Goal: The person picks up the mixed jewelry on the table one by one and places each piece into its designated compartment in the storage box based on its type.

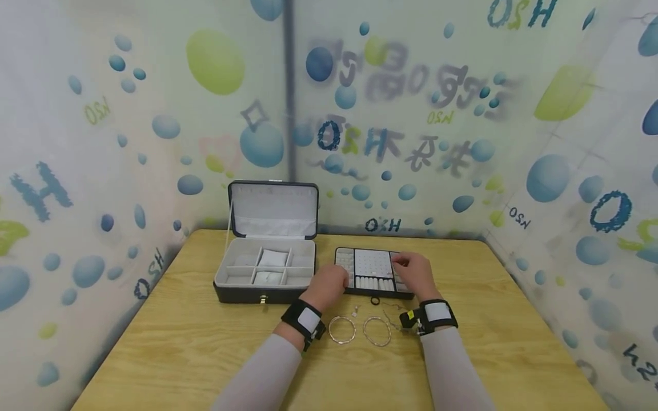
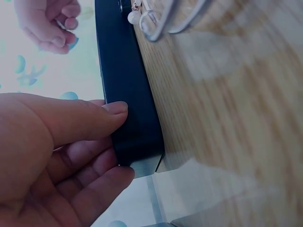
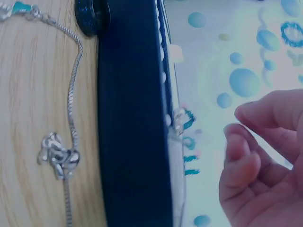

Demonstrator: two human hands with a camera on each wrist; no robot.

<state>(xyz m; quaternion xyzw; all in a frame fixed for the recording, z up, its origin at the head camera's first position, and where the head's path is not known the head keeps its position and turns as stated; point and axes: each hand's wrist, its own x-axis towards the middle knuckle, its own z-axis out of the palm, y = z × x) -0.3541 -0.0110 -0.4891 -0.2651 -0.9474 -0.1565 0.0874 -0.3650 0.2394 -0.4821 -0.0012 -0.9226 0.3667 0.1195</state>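
My left hand (image 1: 329, 282) grips the near left corner of a black jewelry tray (image 2: 130, 94), thumb on its side wall and fingers at the corner. Above the tray's right part hovers my right hand (image 1: 415, 274), its fingers loosely bent. In the right wrist view, thumb and forefinger are close together with nothing visible between them. The tray holds a white earring panel (image 1: 372, 264) and pale ring rolls (image 1: 374, 283). Against its front lies a black ring (image 3: 87, 19). A silver chain (image 3: 72, 99) is on the table nearby.
An open black jewelry box (image 1: 239, 294) with pale compartments and small cushions (image 1: 273, 258) stands left of the tray. Two bangles (image 1: 364, 331) and a small earring (image 1: 354, 312) lie in front on the wooden table (image 1: 169, 342). Patterned curtains surround the table.
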